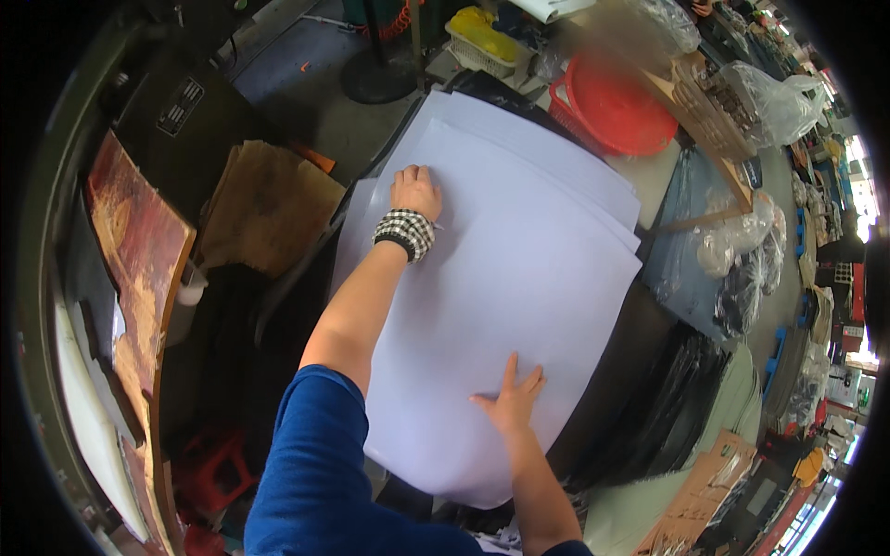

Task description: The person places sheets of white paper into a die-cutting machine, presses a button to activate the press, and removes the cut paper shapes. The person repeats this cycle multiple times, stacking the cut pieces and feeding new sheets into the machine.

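A stack of large pale lilac-white sheets (519,269) lies in front of me, its upper sheets slightly fanned at the far right. Toward the far left part of the top sheet, my left hand (415,192) rests with its fingers curled; what they hold, if anything, is hidden. A black-and-white checked cuff (405,233) circles that wrist. Nearer to me and to the right, my right hand (513,398) lies on the top sheet with fingers spread, holding nothing.
A red plastic basket (616,107) stands beyond the sheets, near a white basket with yellow plastic (482,42). On the left is a worn wooden board (139,250), with a brown sheet (269,208) behind it. Black plastic-wrapped material (649,398) sits at right.
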A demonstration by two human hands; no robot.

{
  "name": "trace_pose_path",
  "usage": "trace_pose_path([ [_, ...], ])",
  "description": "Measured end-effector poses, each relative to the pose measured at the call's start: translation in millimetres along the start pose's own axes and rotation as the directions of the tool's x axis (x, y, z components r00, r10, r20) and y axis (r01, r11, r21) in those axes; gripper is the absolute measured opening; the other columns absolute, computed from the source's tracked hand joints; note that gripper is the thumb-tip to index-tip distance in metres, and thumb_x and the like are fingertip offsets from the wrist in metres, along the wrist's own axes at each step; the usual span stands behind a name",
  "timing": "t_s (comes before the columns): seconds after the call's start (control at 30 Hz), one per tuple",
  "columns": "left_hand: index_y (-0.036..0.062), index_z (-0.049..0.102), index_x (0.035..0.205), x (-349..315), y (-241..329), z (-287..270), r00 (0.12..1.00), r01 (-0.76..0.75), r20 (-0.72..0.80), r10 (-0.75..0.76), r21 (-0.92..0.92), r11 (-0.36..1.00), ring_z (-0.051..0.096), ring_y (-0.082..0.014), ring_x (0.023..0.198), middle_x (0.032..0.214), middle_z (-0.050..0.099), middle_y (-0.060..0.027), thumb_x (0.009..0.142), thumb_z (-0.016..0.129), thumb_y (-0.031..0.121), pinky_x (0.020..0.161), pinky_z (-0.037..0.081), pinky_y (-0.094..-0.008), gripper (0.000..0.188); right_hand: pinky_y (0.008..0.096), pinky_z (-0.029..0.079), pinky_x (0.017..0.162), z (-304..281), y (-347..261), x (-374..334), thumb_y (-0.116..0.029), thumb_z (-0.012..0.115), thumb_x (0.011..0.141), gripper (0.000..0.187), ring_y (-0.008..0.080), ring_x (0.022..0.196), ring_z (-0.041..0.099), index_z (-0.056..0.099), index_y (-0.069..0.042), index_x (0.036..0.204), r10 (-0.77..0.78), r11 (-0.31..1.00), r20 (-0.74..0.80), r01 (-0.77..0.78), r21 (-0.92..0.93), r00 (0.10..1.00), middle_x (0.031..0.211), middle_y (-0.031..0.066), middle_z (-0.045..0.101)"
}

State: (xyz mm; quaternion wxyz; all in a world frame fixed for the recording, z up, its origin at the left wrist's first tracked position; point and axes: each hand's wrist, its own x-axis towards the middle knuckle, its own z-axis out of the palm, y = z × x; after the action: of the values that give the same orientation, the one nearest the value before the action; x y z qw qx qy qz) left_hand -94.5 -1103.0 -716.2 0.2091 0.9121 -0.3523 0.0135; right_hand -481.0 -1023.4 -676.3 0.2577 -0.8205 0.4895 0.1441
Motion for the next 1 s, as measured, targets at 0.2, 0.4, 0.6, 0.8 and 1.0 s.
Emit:
trace_pose_path([
  [0.2, 0.0043, 0.062, 0.106, 59, 11, 13, 0.975, 0.200, 0.087, -0.207, 0.074, 0.977, 0.055, -0.0361, 0.103, 0.104, 0.061, -0.0173, 0.080, 0.061, 0.027, 0.088, 0.047, -0.0433, 0.034, 0.0682, 0.028, 0.095, 1, 0, 0, -0.049, 0.084, 0.055, 0.117, 0.0665, 0.122, 0.010, 0.018, -0.018, 0.146, -0.008, 1.000, -0.001, 0.008, -0.016, 1.000, 0.137, 0.0433, 0.005],
  [0.4, 0.0047, 0.059, 0.112, 72, 17, -2, 0.925, 0.350, 0.130, -0.357, 0.070, 0.934, 0.056, -0.0337, 0.106, 0.110, 0.060, -0.0199, 0.080, 0.063, 0.043, 0.093, 0.044, -0.0406, 0.051, 0.0678, 0.027, 0.097, 4, 2, -1, -0.052, 0.083, 0.056, 0.119, 0.0663, 0.123, 0.009, 0.014, -0.018, 0.147, 0.020, 0.999, 0.055, -0.018, -0.043, 0.998, 0.138, 0.0431, 0.002],
  [0.6, 0.0037, 0.064, 0.102, 74, 29, -6, 0.896, 0.336, 0.369, -0.249, -0.194, 0.922, 0.061, -0.0356, 0.096, 0.107, 0.063, -0.0218, 0.084, 0.058, 0.042, 0.085, 0.048, -0.0413, 0.043, 0.0659, 0.024, 0.100, 2, 0, -1, -0.053, 0.081, 0.060, 0.118, 0.0649, 0.126, 0.005, 0.009, -0.019, 0.148, 0.052, 0.998, 0.120, -0.046, -0.052, 0.991, 0.139, 0.0424, -0.002],
  [0.8, 0.0093, 0.066, 0.107, -21, 33, -15, 0.964, -0.257, -0.005, 0.266, -0.278, 0.926, 0.058, -0.0277, 0.107, 0.113, 0.063, -0.0125, 0.067, 0.062, -0.002, 0.097, 0.042, -0.0484, 0.042, 0.0653, 0.020, 0.102, 1, -3, -2, -0.054, 0.079, 0.061, 0.116, 0.0632, 0.127, 0.004, 0.010, -0.022, 0.148, 0.057, 0.998, 0.099, -0.054, -0.035, 0.993, 0.140, 0.0413, -0.002],
  [1.0, 0.0089, 0.063, 0.111, -211, 52, -82, 0.927, -0.253, 0.083, 0.367, -0.584, 0.771, 0.056, -0.0256, 0.114, 0.114, 0.064, -0.0106, 0.058, 0.052, -0.010, 0.105, 0.037, -0.0433, 0.057, 0.0607, 0.024, 0.102, 14, 8, 1, -0.052, 0.081, 0.059, 0.110, 0.0564, 0.125, 0.017, 0.021, -0.021, 0.146, 0.026, 0.995, -0.037, -0.029, -0.091, 0.999, 0.138, 0.0384, 0.011],
])
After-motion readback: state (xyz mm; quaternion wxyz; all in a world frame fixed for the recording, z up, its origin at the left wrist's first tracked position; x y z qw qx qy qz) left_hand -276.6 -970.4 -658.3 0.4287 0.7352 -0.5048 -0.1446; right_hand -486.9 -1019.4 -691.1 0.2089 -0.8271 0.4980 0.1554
